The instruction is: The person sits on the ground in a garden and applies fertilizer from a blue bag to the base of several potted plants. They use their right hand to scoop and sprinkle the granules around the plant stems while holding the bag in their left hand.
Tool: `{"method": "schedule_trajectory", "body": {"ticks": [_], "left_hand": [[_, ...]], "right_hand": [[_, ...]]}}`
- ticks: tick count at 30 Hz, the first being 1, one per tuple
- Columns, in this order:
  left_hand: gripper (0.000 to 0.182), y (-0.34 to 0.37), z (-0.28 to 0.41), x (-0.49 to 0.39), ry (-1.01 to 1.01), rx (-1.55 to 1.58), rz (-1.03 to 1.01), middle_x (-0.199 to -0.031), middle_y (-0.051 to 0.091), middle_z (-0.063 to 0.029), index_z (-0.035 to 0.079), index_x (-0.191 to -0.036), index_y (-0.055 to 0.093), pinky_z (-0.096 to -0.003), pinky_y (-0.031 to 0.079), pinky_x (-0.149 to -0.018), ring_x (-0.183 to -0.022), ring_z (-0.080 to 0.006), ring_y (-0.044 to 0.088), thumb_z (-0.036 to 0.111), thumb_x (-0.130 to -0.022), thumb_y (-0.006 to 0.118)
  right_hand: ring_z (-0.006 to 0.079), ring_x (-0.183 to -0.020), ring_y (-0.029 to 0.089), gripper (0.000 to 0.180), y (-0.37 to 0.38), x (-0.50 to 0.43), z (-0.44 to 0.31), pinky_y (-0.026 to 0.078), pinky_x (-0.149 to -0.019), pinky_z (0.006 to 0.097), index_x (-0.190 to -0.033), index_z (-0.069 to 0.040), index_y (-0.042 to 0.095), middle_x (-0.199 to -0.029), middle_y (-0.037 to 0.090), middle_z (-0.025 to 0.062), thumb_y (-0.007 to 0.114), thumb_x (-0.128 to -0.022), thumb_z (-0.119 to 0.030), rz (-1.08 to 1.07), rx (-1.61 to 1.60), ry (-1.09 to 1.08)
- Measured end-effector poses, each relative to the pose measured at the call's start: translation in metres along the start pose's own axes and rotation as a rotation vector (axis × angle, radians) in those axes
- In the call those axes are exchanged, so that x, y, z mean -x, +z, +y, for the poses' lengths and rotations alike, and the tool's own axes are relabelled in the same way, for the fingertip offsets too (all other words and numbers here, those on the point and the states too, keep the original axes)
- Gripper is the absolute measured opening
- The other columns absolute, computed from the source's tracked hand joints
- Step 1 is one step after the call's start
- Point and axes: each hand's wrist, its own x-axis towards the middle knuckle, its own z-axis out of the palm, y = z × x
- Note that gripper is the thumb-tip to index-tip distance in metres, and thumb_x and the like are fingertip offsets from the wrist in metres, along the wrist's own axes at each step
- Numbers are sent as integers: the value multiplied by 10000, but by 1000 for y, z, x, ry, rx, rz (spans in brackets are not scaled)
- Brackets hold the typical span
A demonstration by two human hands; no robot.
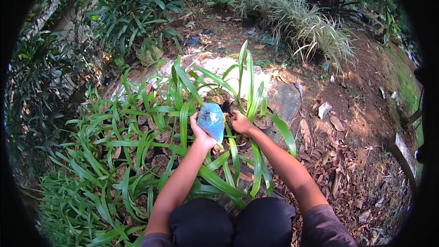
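Note:
A clear plastic bag of blue granules (211,123) rests in my left hand (203,133), whose fingers curl around its sides. To the right of the bag, my right hand (240,122) reaches in among the leaves at the base of a potted strap-leaved plant (252,104), over the soil of its pot. Its fingers are bent, and whether they pinch anything is hidden. Just right of that hand is another dark pot of soil (263,122). Many similar green plants (137,144) in dark pots stand close together on the left.
A flat stone (284,101) lies beyond the pots. Dry fallen leaves (325,164) cover the ground at right. Variegated grassy plants (301,20) grow at the upper right, and leafy shrubs (133,17) at the upper left. My knees are at the bottom.

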Motion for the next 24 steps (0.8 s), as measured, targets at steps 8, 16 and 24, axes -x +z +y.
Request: {"method": "schedule_trajectory", "body": {"ticks": [8, 16, 24], "left_hand": [[758, 2, -6, 6, 18, -5, 38, -1002, 672, -175, 55, -1140, 627, -421, 531, -698, -810, -316, 639, 694, -812, 382], [769, -10, -6, 6, 29, 61, -22, -974, 657, -186, 51, -1146, 621, -430, 527, -704, -841, -321, 629, 697, -818, 362], [741, -22, 2, 7, 4, 165, -74, -1049, 644, -159, 84, -1170, 615, -404, 545, -757, -896, -284, 628, 694, -795, 422]], "right_hand": [[441, -1196, 540, 608, -1, -13, -9, 426, -1026, 469, -1363, 81, 343, -1222, 540, 382, 495, -820, -147, -25, 362, 84], [435, -1208, 527, 553, 13, -18, -28, 453, -1007, 459, -1261, 70, 380, -1226, 541, 354, 638, -839, -177, 77, 260, 142], [402, -1257, 509, 669, -1, -25, -25, 419, -1065, 444, -1405, 49, 300, -1333, 504, 318, 551, -851, -232, -160, 595, 265]]}}
